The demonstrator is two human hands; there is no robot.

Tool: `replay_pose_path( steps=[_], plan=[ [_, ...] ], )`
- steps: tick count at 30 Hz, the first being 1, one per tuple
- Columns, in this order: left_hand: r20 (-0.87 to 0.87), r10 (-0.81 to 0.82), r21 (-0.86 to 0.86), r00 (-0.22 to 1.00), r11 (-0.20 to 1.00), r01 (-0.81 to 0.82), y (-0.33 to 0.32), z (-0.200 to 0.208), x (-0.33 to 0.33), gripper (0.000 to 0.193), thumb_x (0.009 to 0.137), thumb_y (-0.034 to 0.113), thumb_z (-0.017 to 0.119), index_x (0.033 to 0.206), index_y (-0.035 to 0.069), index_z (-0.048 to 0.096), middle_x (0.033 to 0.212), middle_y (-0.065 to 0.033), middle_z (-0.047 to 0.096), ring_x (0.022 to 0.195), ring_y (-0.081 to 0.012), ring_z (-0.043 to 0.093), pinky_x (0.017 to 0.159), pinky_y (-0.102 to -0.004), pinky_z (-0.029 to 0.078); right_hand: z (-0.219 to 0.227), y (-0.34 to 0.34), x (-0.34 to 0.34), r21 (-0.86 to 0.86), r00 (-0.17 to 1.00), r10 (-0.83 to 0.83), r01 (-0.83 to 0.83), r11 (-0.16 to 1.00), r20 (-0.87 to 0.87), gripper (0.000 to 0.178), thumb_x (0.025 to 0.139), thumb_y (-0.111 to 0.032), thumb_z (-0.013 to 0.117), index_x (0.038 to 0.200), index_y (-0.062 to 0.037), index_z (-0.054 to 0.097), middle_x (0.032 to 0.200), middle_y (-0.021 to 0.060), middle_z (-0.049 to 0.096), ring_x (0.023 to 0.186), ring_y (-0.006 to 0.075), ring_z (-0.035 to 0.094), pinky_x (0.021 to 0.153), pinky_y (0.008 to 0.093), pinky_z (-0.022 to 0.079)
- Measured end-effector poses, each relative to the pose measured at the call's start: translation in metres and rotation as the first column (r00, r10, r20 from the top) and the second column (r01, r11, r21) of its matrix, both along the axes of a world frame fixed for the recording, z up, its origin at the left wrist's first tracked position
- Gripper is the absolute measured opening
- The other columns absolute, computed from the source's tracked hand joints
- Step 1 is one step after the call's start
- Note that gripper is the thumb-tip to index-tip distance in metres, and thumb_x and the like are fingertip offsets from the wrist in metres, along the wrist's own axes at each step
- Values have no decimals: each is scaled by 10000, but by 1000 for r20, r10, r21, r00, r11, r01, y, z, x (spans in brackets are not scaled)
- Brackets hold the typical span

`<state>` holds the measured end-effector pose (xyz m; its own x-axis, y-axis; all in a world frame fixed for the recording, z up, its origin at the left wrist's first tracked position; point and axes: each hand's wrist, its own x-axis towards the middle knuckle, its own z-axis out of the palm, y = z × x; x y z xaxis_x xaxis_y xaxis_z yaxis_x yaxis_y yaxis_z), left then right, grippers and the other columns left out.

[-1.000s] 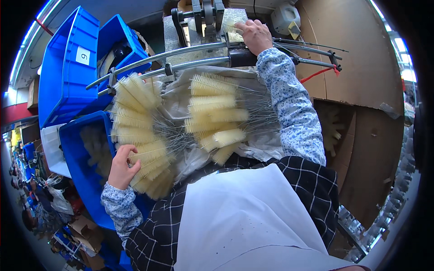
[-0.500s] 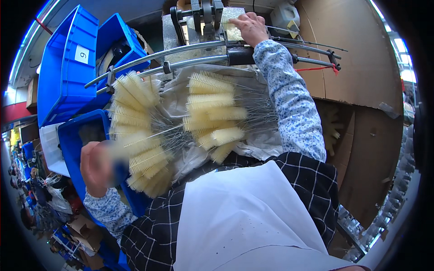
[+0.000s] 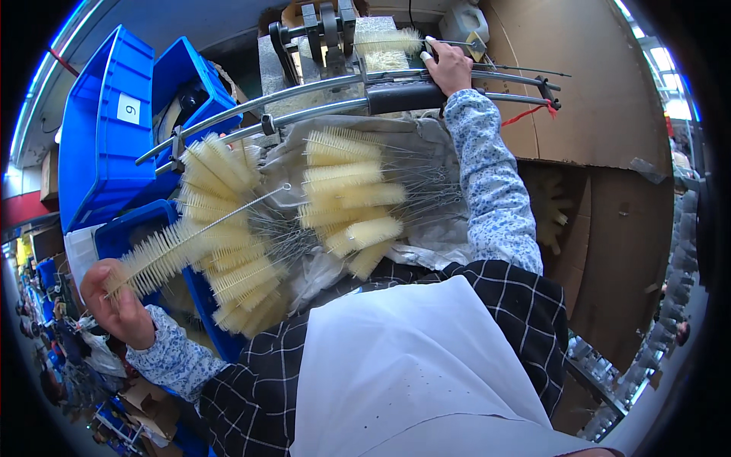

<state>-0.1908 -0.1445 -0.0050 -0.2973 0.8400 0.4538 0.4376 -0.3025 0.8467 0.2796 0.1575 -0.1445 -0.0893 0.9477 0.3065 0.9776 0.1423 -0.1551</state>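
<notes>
My left hand (image 3: 118, 305), at the lower left, is closed on the bristle end of a cream tube brush (image 3: 164, 253). Its twisted wire stem rises to the right and ends in a small loop. At the top, my right hand (image 3: 451, 67) has its fingers curled at the wire of another tube brush (image 3: 388, 41), just right of its bristles. That brush lies sideways beside a dark metal machine (image 3: 327, 34). Two piles of similar brushes, a left pile (image 3: 228, 228) and a middle pile (image 3: 354, 194), rest before me with wire stems pointing right.
Curved metal rails (image 3: 304, 114) with a black sleeve (image 3: 407, 97) cross in front of the machine. Blue bins (image 3: 106, 137) stand at the left, with a lower blue tub (image 3: 202, 305) beside the left pile. A large cardboard sheet (image 3: 579, 84) stands at the right.
My left hand has moved left and down, drawing the brush away from the left pile. My right hand has slid right from the machine, uncovering the bristles of the brush there.
</notes>
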Motion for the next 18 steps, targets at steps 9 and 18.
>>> replay_pose_path(
  steps=[9, 18],
  plan=[
    [-10, -34, 34, 999, 999, 34, 6, 0, 3, 433, 684, 177, 523, 1066, -11, 442, 946, -125, 487, 843, -182, 480, 782, -295, 387, -8, -2, -36, 61, 995, 68, -63, 996, -77, 313, 760, -172, 548, 1066, -113, 575, 1042, 68, 587, 959, 237, 556, 818, 408, 381],
    [2, -16, 31, 1000, 999, 16, -5, 3, -2, 434, 692, 193, 528, 1071, 2, 439, 939, -115, 480, 838, -177, 475, 764, -294, 401, -8, -15, -104, 40, 996, 64, -62, 997, -61, 218, 745, -116, 493, 935, -93, 597, 952, 59, 607, 882, 231, 579, 782, 415, 374]
  ],
)
